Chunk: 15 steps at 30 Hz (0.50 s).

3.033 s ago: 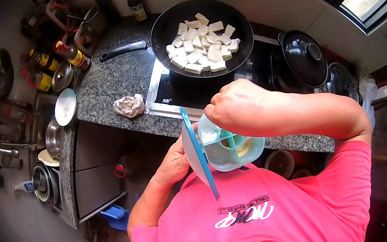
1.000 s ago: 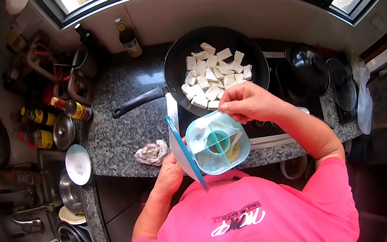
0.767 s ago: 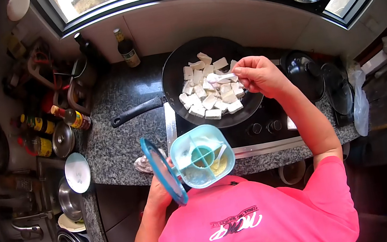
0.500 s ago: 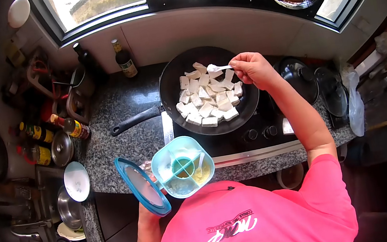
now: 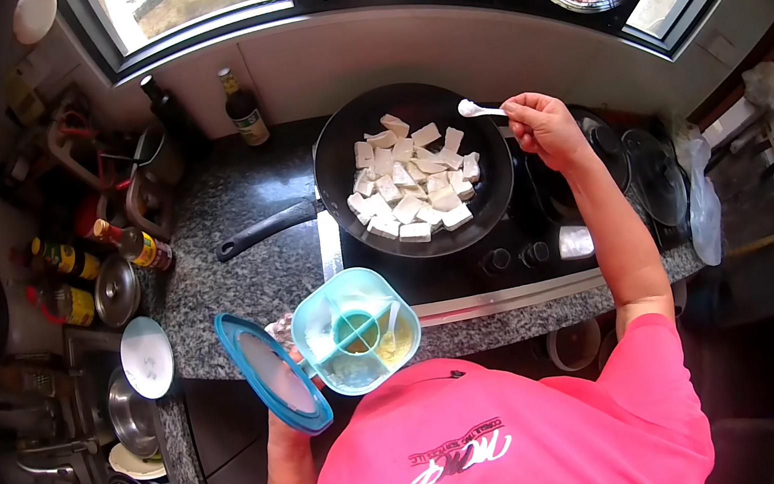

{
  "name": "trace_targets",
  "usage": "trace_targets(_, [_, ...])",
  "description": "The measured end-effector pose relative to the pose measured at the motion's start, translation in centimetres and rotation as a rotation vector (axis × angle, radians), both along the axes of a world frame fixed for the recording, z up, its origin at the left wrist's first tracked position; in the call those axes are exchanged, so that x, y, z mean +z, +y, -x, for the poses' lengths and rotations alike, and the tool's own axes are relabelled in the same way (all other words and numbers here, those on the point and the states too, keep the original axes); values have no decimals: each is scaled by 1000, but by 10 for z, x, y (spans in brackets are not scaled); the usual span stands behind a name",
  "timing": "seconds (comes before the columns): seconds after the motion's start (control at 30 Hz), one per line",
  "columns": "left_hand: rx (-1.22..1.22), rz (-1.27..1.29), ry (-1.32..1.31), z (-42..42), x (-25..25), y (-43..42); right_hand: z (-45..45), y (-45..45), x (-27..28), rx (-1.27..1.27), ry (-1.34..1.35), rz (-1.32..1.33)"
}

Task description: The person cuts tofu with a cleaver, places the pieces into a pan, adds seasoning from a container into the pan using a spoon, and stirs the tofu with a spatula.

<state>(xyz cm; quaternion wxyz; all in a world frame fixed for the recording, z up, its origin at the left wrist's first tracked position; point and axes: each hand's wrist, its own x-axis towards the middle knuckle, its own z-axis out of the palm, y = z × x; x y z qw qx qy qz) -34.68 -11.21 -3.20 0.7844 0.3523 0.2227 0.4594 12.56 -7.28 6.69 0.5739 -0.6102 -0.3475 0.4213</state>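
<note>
My right hand (image 5: pixel 541 124) pinches the handle of a small white spoon (image 5: pixel 477 108), its bowl over the right rim of the black pan and holding something white. In the pan (image 5: pixel 491 195) lie several white blocks (image 5: pixel 405 176). Near my body, my left hand (image 5: pixel 313 370) is mostly hidden behind a light blue seasoning box (image 5: pixel 357 373) that it holds. The hinged lid (image 5: pixel 276 371) hangs open on the left. White and yellow contents show in the box's compartments, with another small spoon in the yellow one.
A crumpled cloth (image 5: pixel 279 330) lies behind the box. The pan's handle (image 5: pixel 268 228) points left over the granite counter (image 5: pixel 215 305). Bottles (image 5: pixel 243 108) stand at the back left, a white plate (image 5: pixel 147 358) at the left edge. A lidded black pot (image 5: pixel 600 147) is right of the pan.
My right hand has come up out of the box with the spoon, crossed over the blocks and shifted right to the pan's rim. The box has moved left and lower.
</note>
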Motion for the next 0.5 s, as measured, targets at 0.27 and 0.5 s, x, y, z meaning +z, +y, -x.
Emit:
trace_targets(0.27, [-12,5,2,1,2,3,-7,-24,-10,-60,-58,27])
trace_targets(0.5, [-73,23,-54,-6,29,5,-7,-5,-6,-86,-36,-43])
